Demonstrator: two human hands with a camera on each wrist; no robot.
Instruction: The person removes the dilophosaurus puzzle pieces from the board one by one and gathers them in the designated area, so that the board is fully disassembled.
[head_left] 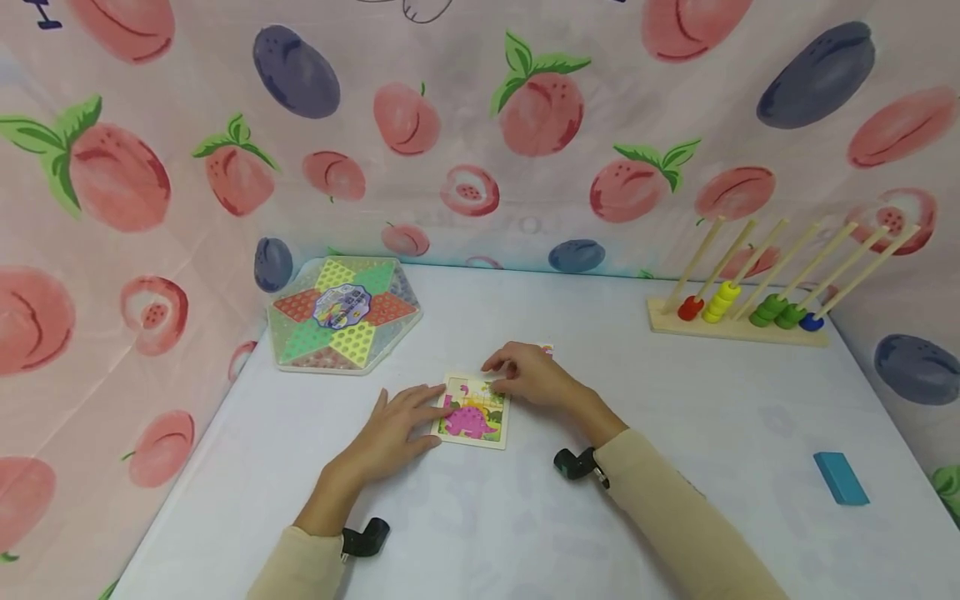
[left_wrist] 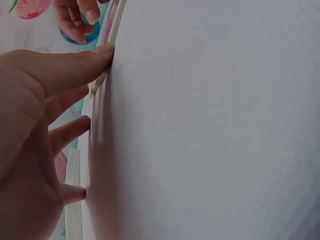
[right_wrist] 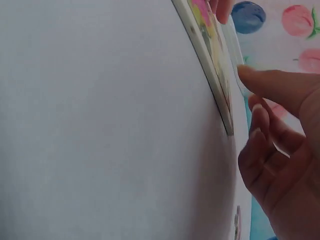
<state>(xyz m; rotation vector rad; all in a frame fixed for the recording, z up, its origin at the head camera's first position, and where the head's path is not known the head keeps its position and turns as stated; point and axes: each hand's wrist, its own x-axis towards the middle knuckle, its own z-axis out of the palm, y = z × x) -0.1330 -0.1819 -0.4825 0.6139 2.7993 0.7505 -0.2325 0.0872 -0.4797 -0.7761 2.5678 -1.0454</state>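
A small square wooden jigsaw puzzle (head_left: pixel 469 423) with a pink dinosaur picture lies in its pale frame on the white table. Along its left side rests my left hand (head_left: pixel 397 432), fingers spread; in the left wrist view the thumb (left_wrist: pixel 82 67) touches the frame edge. Over the puzzle's upper right corner hovers my right hand (head_left: pixel 536 377), its fingers loosely bent. The right wrist view shows a gap between the right thumb (right_wrist: pixel 267 85) and the bent fingers, with nothing visible in it. Partly hidden behind the right hand is a small colourful flat piece (head_left: pixel 547 348).
A hexagonal Chinese checkers box (head_left: pixel 345 312) sits at the back left. At the back right stands a wooden peg rack (head_left: pixel 738 329) with coloured beads on tilted rods. A blue block (head_left: pixel 841 478) lies near the right edge. Fruit-print cloth (head_left: pixel 465 108) hangs behind the table.
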